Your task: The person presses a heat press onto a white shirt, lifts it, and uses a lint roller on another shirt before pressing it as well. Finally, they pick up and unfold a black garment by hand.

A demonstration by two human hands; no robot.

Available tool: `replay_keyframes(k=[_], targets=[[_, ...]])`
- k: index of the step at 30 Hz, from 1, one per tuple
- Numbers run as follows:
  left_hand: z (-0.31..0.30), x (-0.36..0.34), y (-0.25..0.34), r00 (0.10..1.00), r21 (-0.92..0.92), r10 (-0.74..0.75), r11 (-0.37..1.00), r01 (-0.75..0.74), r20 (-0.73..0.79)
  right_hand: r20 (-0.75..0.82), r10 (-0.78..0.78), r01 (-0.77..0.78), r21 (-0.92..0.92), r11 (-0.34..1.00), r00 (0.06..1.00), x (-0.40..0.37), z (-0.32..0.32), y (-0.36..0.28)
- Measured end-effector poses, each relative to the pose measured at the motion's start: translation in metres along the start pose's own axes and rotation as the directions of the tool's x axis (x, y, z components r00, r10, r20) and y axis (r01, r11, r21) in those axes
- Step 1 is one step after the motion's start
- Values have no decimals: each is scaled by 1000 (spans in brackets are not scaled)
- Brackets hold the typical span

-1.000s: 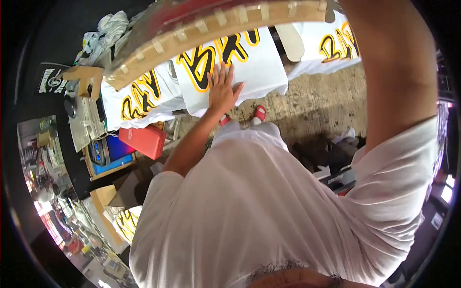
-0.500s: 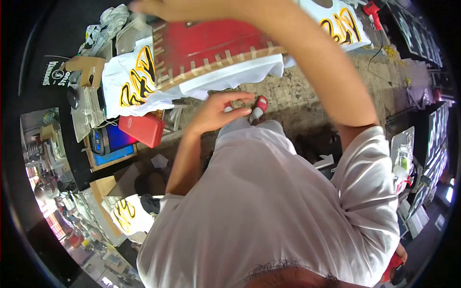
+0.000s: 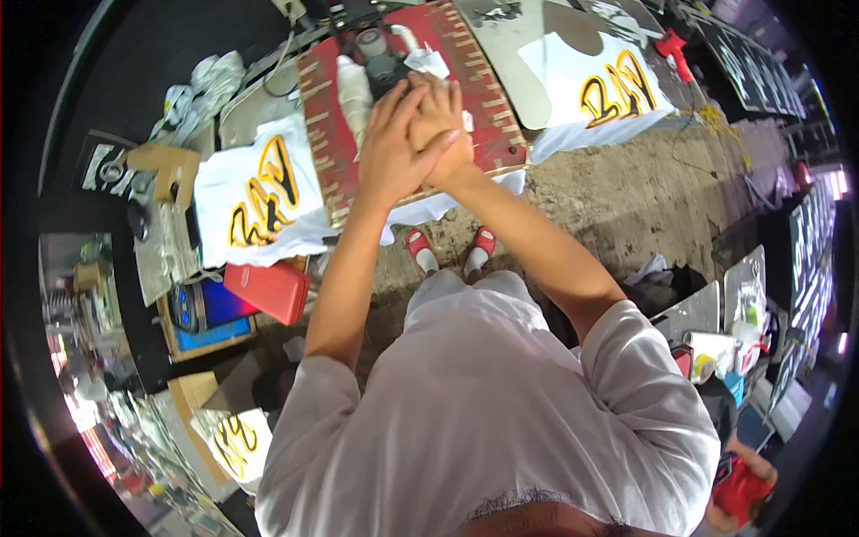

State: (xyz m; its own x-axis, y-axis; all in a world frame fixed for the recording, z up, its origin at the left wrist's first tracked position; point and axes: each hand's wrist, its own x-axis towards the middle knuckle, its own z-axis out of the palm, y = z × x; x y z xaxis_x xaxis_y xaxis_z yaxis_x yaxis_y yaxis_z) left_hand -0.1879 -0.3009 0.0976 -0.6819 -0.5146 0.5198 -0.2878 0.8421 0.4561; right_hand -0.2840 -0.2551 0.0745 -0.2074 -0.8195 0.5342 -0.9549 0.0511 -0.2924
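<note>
The screen frame [image 3: 488, 107] is down now. A second ago you held it tilted up overhead with your right hand while your left palm lay flat on the lettered shirt. Half a second ago it was swinging down. Now it lies level, and only the white shirt hem [image 3: 429, 208] shows, hanging out from under its near edge just below your wrists.

Both of your hands have met on top of the red mesh. Your left hand [image 3: 391, 148] lies with straight fingers across your right hand [image 3: 443, 121], gripping nothing that shows. The right one has bent fingers, and I cannot tell whether it holds a tool, since the left covers it.

My reading is that smoothing the cloth is over and the work has moved to pressing on the screen.

Just beyond your fingertips, on the frame, sit a crumpled rag [image 3: 428, 61] and ink pots [image 3: 371, 43]. To the left of your hands lies a printed shirt [image 3: 259, 192], and another printed shirt [image 3: 608, 85] lies well to the right. Nearer your body, on the left, is a red case [image 3: 268, 291].
</note>
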Motion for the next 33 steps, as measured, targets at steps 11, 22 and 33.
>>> replay_keyframes(k=[11,22,33], targets=[[24,-13,-27,990,1,-54,999,54,-128,131,66,-68,13,998,989,-5,48,15],[53,-26,-45,993,101,-24,994,36,-114,109,62,-54,-74,996,992,-18,69,25],[43,-15,-44,998,-114,-55,992,56,14,387,10,20,-73,997,922,-6,36,27]])
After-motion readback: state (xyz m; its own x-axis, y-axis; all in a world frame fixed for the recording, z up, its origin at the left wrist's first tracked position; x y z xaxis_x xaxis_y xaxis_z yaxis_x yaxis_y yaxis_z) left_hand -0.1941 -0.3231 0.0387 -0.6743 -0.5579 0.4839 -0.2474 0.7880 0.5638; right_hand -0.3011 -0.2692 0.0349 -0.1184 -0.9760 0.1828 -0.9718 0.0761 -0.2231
